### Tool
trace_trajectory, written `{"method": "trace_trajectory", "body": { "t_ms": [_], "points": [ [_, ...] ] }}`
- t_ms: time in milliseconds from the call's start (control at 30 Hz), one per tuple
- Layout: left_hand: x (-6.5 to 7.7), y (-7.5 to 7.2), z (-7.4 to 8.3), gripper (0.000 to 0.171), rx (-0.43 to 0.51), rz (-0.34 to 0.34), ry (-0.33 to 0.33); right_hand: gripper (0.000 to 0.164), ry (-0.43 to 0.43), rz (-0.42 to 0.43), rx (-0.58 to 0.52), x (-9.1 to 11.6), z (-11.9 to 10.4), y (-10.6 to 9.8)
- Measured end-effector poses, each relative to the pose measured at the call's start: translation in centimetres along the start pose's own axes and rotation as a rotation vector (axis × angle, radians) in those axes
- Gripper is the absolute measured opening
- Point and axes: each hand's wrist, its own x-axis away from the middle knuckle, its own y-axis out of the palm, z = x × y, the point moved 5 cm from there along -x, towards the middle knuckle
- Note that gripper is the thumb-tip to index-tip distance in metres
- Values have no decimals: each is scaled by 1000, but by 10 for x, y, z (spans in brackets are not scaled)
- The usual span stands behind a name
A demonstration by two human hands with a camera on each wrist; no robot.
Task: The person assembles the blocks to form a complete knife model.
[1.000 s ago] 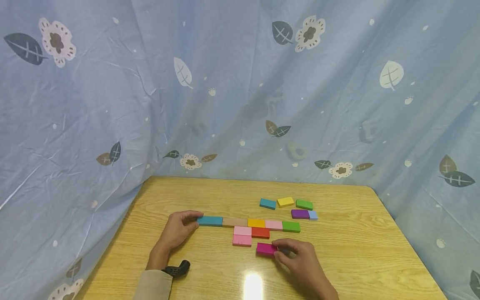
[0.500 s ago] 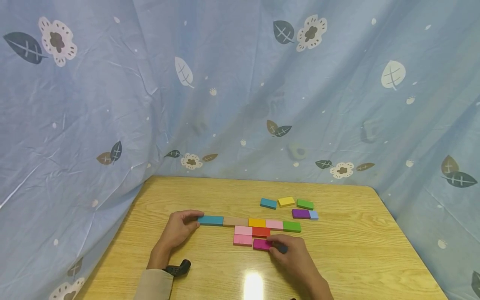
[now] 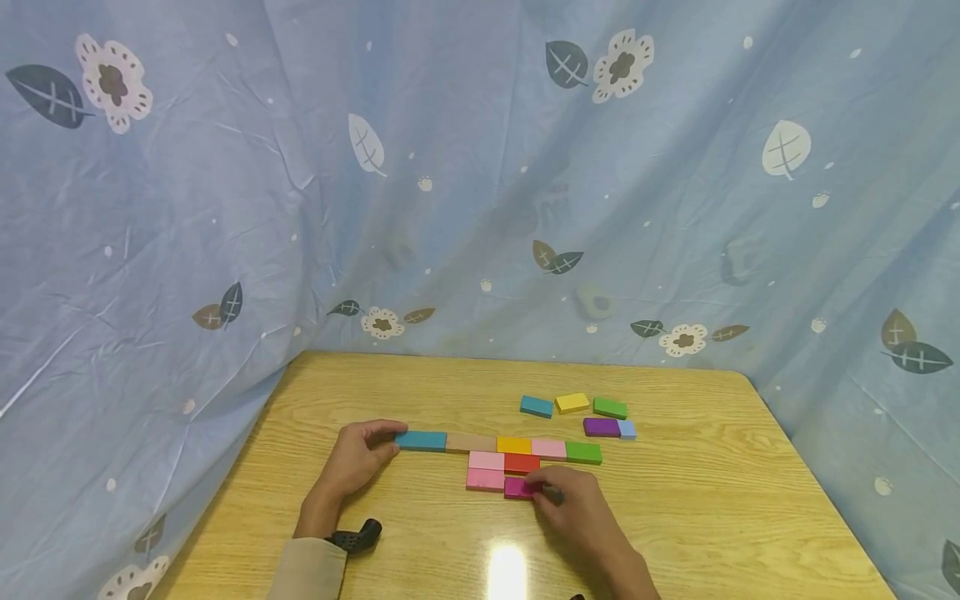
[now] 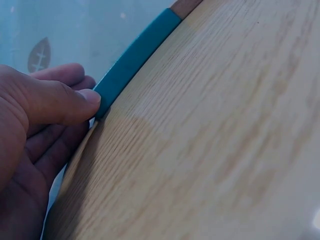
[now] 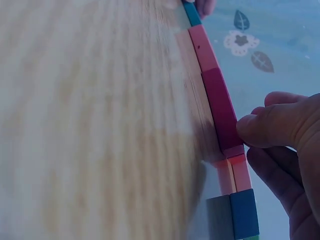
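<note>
At the left end of the long row, my left hand (image 3: 360, 457) pinches a blue block (image 3: 422, 441) between thumb and fingers. My right hand (image 3: 573, 508) grips the right end of a magenta block (image 3: 517, 488). That block lies against the right end of a pink block (image 3: 485, 480), just in front of a red block (image 3: 522, 463). A light pink block (image 3: 486, 460) sits left of the red one. Partly hidden by the right hand is a dark blue block (image 5: 245, 214), beyond the magenta one in the right wrist view.
The back row continues with tan (image 3: 471, 443), orange (image 3: 513, 445), pink (image 3: 548, 450) and green (image 3: 583, 453) blocks. Behind it lie loose blue (image 3: 536, 407), yellow (image 3: 572, 403), green (image 3: 610, 408), purple (image 3: 601, 427) and light blue (image 3: 627, 430) blocks. A patterned curtain (image 3: 465, 208) surrounds the wooden table (image 3: 712, 500).
My right hand has slid the magenta block left and slightly away from me, up to the pink block. The left hand has stayed on the blue block.
</note>
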Motion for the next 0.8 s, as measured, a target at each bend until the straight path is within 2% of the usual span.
{"method": "trace_trajectory", "body": {
  "t_ms": [367,800],
  "points": [
    [0,-1,0,36,-6,-1,-6,30,-25,6,42,-7,1,2],
    [-1,0,-1,36,-4,9,-5,29,-41,14,37,-9,0,2]
  ]
}}
